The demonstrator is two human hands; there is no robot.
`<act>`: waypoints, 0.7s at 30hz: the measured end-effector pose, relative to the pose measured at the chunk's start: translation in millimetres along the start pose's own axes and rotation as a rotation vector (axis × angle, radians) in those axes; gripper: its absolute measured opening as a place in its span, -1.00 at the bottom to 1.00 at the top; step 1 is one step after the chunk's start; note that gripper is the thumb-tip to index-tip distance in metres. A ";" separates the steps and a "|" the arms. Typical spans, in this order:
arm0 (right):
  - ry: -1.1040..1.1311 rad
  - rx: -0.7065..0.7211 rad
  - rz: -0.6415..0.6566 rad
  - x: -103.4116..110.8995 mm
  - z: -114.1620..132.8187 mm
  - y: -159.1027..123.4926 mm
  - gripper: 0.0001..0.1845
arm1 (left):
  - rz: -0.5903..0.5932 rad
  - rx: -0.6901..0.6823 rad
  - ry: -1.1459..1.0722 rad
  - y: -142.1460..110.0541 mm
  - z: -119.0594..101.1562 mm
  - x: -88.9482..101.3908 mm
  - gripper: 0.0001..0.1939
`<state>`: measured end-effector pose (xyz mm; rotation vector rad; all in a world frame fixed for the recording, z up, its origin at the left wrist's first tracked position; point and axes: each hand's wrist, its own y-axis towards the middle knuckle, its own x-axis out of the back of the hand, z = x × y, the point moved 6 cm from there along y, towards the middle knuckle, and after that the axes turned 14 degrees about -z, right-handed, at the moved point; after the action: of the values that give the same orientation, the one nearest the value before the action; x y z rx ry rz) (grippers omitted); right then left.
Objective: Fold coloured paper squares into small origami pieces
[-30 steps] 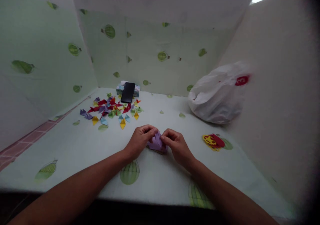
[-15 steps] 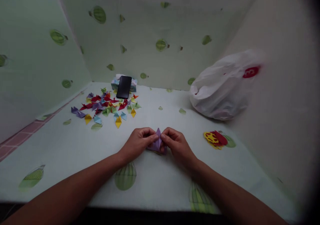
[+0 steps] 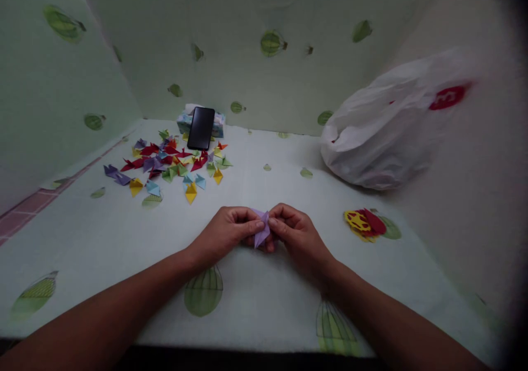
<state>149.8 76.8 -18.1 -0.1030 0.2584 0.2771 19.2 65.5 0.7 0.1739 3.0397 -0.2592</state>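
Observation:
A piece of folded purple paper (image 3: 262, 235) is pinched between both hands near the middle of the table. My left hand (image 3: 235, 228) grips it from the left, thumb on top. From the right, my right hand (image 3: 295, 230) pinches it with thumb and forefinger. The fingertips of the two hands almost meet, and pointed paper ends stick out above and below them. Part of the paper is hidden behind the fingers. To the left lies a spread of folded paper cranes (image 3: 165, 162) in several colours.
A black phone (image 3: 201, 129) leans against a tissue box (image 3: 219, 126) at the back left. On the right stands a white plastic bag (image 3: 371, 140). Yellow and red cut-out pieces (image 3: 362, 223) lie in front of it. Walls close in the table's back and sides.
The purple paper has turned in the fingers; one point now hangs downward, and its base no longer rests flat below the hands. The camera view has tilted down and come slightly closer.

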 end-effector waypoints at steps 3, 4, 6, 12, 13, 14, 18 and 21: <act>-0.013 -0.012 -0.008 1.4 -1.8 0.2 -0.77 | -0.007 0.001 0.009 0.4 1.3 0.8 -0.78; -0.020 -0.009 -0.013 1.7 -1.9 0.3 -0.77 | -0.011 0.002 0.011 0.6 2.0 1.2 -0.78; -0.032 0.000 -0.019 1.7 -1.3 0.2 -0.77 | -0.020 0.006 0.010 1.2 3.4 2.1 -0.78; -0.156 0.047 -0.105 1.0 7.7 -3.1 -0.76 | -0.028 0.030 -0.016 1.0 4.7 1.7 -0.81; -0.193 0.064 -0.121 0.9 9.6 -3.9 -0.76 | -0.026 0.036 -0.020 0.6 4.6 1.1 -0.81; -0.232 0.083 -0.139 1.2 11.3 -4.8 -0.76 | -0.023 0.040 -0.023 0.3 4.5 0.5 -0.82; -0.403 0.177 -0.224 3.9 15.3 -7.7 -0.77 | -0.024 0.051 -0.028 -0.2 5.1 -0.7 -0.81; -0.486 0.220 -0.259 3.9 16.2 -9.9 -0.77 | -0.022 0.052 -0.020 0.0 6.5 -0.8 -0.81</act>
<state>160.0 70.5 -2.9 0.1486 -0.2077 0.0094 20.5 64.3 -5.6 0.1413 3.0187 -0.3395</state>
